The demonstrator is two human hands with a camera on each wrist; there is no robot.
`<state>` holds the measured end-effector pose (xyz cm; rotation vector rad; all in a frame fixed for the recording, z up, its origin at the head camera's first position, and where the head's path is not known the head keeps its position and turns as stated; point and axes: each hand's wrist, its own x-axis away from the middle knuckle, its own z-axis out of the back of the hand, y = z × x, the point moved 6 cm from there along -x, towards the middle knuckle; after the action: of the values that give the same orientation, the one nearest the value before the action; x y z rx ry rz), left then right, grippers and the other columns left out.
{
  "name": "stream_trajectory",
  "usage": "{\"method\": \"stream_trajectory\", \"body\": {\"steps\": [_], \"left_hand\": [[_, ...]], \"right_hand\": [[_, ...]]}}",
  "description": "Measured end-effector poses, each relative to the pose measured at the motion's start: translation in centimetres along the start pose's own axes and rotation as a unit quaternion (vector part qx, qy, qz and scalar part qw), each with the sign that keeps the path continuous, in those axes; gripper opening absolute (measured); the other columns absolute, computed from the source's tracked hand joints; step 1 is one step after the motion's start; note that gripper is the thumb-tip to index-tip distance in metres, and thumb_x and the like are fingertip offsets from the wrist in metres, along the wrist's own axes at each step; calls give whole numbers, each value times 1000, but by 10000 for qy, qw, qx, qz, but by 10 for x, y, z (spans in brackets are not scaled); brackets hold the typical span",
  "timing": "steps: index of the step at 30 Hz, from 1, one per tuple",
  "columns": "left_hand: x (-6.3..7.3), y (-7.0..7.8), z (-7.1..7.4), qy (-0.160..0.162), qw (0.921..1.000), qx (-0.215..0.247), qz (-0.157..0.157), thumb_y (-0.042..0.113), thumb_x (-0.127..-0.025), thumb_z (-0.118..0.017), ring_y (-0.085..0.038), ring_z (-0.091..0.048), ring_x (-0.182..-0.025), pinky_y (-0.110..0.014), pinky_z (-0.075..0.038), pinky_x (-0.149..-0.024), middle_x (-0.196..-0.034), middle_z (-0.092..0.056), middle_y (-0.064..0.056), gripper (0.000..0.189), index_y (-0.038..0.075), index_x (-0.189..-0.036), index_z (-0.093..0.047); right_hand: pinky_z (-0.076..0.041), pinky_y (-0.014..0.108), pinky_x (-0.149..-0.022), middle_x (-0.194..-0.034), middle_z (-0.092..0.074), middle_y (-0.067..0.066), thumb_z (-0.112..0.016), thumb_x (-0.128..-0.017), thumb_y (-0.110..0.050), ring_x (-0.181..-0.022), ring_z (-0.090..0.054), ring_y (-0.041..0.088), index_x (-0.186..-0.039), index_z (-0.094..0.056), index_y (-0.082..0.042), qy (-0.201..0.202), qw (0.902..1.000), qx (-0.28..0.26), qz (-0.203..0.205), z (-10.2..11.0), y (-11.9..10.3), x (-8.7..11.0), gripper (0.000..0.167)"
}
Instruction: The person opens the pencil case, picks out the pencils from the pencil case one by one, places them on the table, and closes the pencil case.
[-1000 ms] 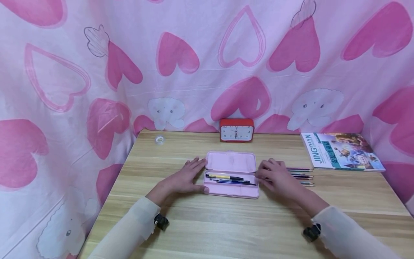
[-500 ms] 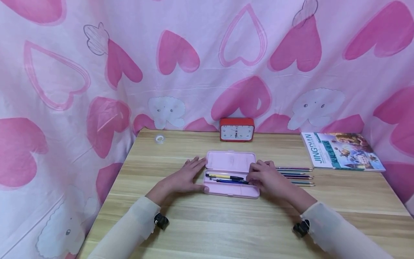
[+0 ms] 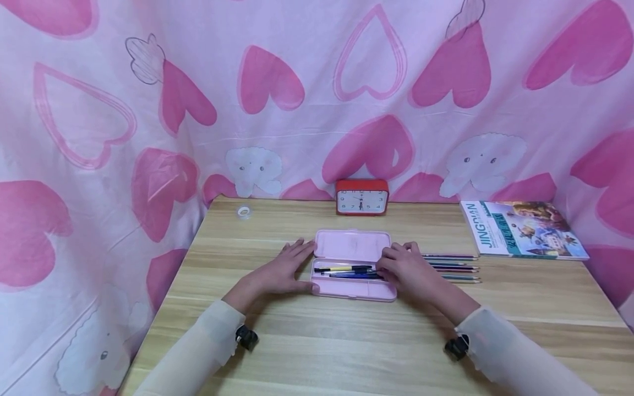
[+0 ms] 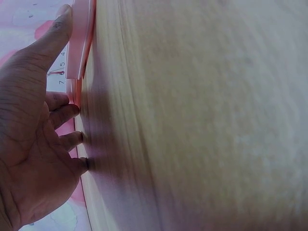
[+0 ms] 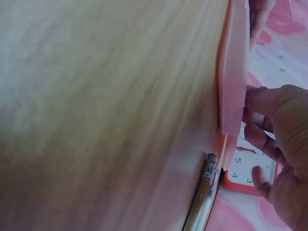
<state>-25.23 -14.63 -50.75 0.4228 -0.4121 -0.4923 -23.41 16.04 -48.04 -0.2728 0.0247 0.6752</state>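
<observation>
A pink pencil case lies open on the table, its lid folded back. Inside its rear compartment are several pens, one yellow with a black cap. My left hand rests at the case's left end with fingers spread and fairly straight, the thumb on the front corner. In the left wrist view that thumb lies along the case's edge. My right hand reaches over the right end, curled fingers pinching at the pens' ends. The fingers hide those ends.
Several pencils lie side by side to the right, partly behind my right hand. A red alarm clock stands at the back. A magazine lies at the back right, a tape roll at the back left. Behind hangs a pink heart-patterned curtain.
My right hand has moved left from beside the case to over its right end. The pens inside have shifted slightly. My left hand has stayed at the left end.
</observation>
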Motion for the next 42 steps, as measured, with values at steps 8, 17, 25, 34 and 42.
{"method": "stream_trajectory", "body": {"steps": [8, 17, 25, 34, 42], "left_hand": [[0, -1, -1, -30, 10000, 13, -20, 77, -90, -76, -26, 1, -176, -53, -1, -144, -188, -13, 4, 120, 24, -179, -17], [-1, 2, 1, -73, 9999, 96, -77, 75, -91, -78, -28, 2, -176, -53, 0, -144, -189, -11, 3, 120, 22, -180, -16], [-1, 0, 1, -96, 9999, 63, -33, 76, -90, -77, -25, 3, -176, -52, 1, -144, -188, -10, 5, 120, 24, -180, -16], [0, 1, 1, -95, 9999, 119, -10, 75, -90, -78, -26, 3, -176, -52, 1, -144, -189, -10, 4, 121, 24, -180, -15], [0, 0, 1, -57, 9999, 148, -10, 75, -90, -78, -25, 2, -176, -52, 1, -144, -188, -12, 4, 120, 23, -179, -18]], "right_hand": [[-48, 56, -108, -109, -69, -15, -91, -93, -17, -109, -59, 14, -113, -84, -34, -344, 9980, -485, -220, 1, 7, -1, 27], [-47, 58, -106, -105, -71, -11, -88, -96, -34, -103, -60, 14, -107, -84, -29, -246, 9993, -221, -183, -6, 0, -12, 12], [-47, 58, -105, -104, -76, -9, -88, -97, -35, -103, -64, 16, -105, -85, -26, -137, 9995, -70, -279, -8, -2, -13, 12], [-48, 56, -104, -108, -75, -8, -87, -98, -32, -105, -61, 17, -110, -86, -27, -150, 9990, -268, -309, -7, -2, -10, 14], [-47, 51, -100, -111, -66, -7, -90, -96, -29, -106, -53, 18, -110, -87, -27, 102, 9990, -290, -310, -7, 0, -6, 15]]}}
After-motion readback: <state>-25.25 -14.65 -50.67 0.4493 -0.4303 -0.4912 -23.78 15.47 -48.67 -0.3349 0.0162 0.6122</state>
